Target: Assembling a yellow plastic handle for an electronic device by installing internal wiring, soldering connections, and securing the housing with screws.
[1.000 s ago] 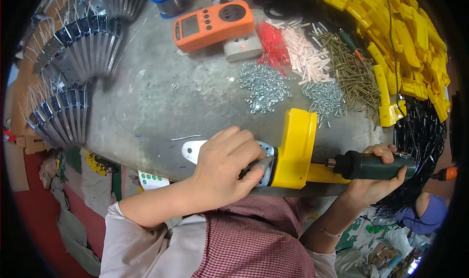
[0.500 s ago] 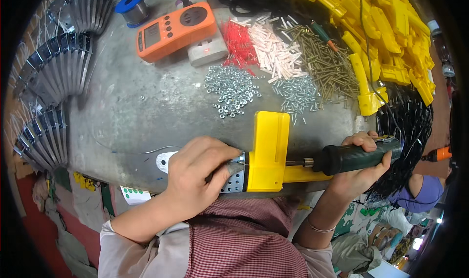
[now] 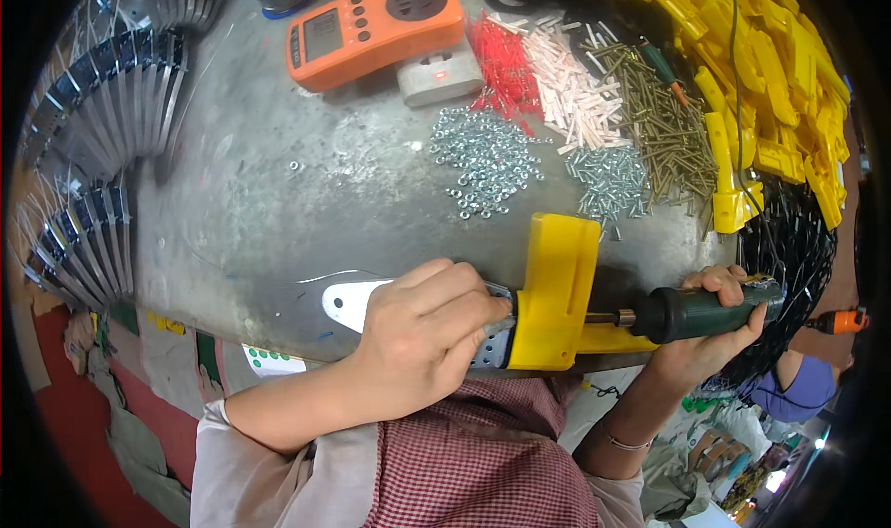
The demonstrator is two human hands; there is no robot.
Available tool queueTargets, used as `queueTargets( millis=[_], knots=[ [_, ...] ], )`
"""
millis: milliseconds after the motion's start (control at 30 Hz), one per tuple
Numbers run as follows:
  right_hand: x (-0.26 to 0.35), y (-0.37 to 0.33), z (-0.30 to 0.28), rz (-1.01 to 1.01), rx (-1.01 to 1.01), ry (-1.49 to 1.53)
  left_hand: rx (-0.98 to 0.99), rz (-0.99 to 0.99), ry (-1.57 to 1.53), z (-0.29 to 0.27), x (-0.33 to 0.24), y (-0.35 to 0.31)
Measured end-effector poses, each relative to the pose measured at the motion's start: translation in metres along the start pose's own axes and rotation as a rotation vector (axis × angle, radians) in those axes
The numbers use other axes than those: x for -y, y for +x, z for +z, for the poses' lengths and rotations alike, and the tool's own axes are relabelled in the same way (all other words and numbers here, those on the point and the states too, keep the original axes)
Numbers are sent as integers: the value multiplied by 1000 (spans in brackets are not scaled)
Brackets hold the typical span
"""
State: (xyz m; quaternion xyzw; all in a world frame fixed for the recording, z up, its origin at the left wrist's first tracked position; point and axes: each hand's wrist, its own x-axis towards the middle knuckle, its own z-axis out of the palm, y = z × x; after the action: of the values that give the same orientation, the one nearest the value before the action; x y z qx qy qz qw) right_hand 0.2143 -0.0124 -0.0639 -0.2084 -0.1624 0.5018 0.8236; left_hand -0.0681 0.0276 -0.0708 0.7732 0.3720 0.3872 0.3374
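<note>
My right hand (image 3: 710,328) is closed around a dark green electric screwdriver (image 3: 682,315). Its shaft points left, with the tip against or inside a yellow plastic handle (image 3: 557,291), where I cannot see it. The handle lies near the front edge of the table. Joined to its left side is a perforated metal sleeve (image 3: 494,347), which the fingertips of my left hand (image 3: 422,328) pinch. A flat white blade with a hole (image 3: 343,302) sticks out to the left from under that hand.
Beyond my hands lie piles of nuts (image 3: 487,157), small screws (image 3: 608,177), long brass-coloured screws (image 3: 673,124), pale sleeves (image 3: 571,83) and red pieces (image 3: 506,69). An orange meter (image 3: 376,32) stands behind. Yellow handles (image 3: 770,64) heap at right; metal blades (image 3: 88,240) fan out at left.
The whole view has shifted, so the table things sit further right and higher. My left fingers have moved slightly over the metal sleeve; the screwdriver stays in line with the yellow handle.
</note>
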Motion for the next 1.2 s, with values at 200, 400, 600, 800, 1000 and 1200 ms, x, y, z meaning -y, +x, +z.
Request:
queueTargets(
  millis=[200,400,600,800,1000,1200],
  knots=[
    [2,2,16,-78,-12,-4,31,-33,-14,-6,0,-5],
    [23,-21,14,-136,51,50,205,113,293,-8,-9,-12],
    [16,-30,6,-118,35,132,175,98,278,-4,-13,-9],
    [10,-32,5,-167,-1,117,157,104,259,-1,-10,-11],
    [8,-33,5,-181,-4,124,149,108,249,-1,-7,-11],
    [4,-33,11,-213,-7,123,155,94,232,-4,-7,-11]
  ],
)
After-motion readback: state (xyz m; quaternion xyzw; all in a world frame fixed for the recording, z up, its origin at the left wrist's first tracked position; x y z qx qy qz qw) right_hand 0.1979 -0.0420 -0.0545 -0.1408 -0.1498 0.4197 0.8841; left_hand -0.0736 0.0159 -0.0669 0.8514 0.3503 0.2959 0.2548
